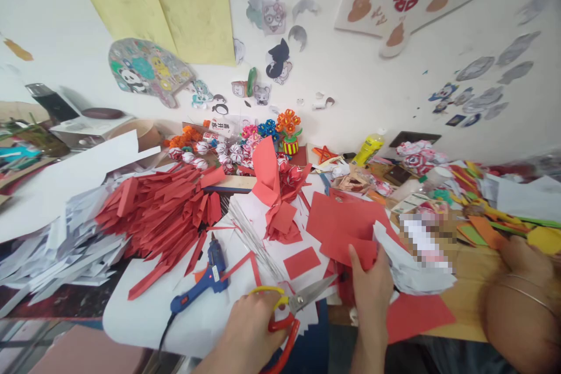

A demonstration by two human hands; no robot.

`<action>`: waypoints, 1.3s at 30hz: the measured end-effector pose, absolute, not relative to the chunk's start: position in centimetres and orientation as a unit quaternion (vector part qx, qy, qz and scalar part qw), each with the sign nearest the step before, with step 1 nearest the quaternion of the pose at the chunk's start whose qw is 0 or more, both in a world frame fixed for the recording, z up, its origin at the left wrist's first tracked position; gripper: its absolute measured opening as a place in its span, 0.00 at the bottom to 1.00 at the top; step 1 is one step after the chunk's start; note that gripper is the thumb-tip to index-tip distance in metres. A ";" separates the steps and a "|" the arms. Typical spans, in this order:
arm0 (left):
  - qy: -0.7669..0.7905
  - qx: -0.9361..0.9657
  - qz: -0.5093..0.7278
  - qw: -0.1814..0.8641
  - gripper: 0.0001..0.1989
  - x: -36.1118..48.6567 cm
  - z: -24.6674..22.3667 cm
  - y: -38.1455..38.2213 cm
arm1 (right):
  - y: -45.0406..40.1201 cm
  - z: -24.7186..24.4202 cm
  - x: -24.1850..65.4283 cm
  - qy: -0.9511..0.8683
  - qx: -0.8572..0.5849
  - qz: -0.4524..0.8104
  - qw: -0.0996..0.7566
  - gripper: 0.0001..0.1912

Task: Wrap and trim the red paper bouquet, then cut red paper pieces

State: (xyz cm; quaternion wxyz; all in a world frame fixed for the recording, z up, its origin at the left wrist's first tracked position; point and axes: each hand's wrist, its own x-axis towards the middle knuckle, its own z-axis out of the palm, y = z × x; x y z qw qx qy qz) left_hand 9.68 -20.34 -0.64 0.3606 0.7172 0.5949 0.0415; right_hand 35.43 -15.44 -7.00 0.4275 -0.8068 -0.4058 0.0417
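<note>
My left hand (252, 327) is closed round the handles of a pair of scissors (302, 298) with red and yellow grips. Its metal blades point up and right, toward my right hand. In my right hand (372, 283) is a piece of red paper (366, 250), pinched between thumb and fingers. Larger red sheets (337, 219) lie just beyond it, and crumpled white paper (405, 263) sits at its right. A small red rectangle (302, 263) lies on white paper left of the blades. Farther left rests a blue hot glue gun (205, 280) beside a bundle of thin wires (256, 236).
Piles of folded red strips (162, 210) and white strips (74, 239) cover the left side. Handmade flowers (287, 125) and a yellow bottle (370, 146) stand along the wall. Another person's blurred arm (521, 310) reaches in at the right, near coloured paper scraps (486, 231).
</note>
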 end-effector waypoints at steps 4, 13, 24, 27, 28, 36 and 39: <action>0.593 0.725 0.002 0.351 0.10 9.3 0.0 -20.7 | -14.7 -5.4 34.8 -0.539 -0.755 -0.049 0.370 0.32; 0.605 0.725 -0.069 0.321 0.18 6.4 1.4 -21.4 | -11.1 -3.1 33.0 -0.789 -0.553 0.223 0.147 0.19; 0.579 0.751 -0.090 0.304 0.20 7.5 2.7 -20.2 | -10.6 -1.1 35.6 -0.665 -0.532 0.410 0.326 0.11; 0.573 0.767 -0.074 0.279 0.17 9.1 1.6 -18.9 | -11.4 0.4 36.3 -0.595 -0.535 0.456 0.390 0.12; 0.571 0.774 -0.058 0.268 0.16 9.7 1.0 -18.3 | -11.7 0.9 36.2 -0.577 -0.534 0.465 0.407 0.13; 0.564 0.817 0.088 0.085 0.14 11.5 -3.8 -15.8 | -13.3 2.6 32.5 -0.494 -0.527 0.482 0.497 0.14; 0.548 0.822 0.152 0.007 0.15 11.1 -3.5 -16.5 | -13.2 2.9 31.2 -0.478 -0.525 0.481 0.514 0.15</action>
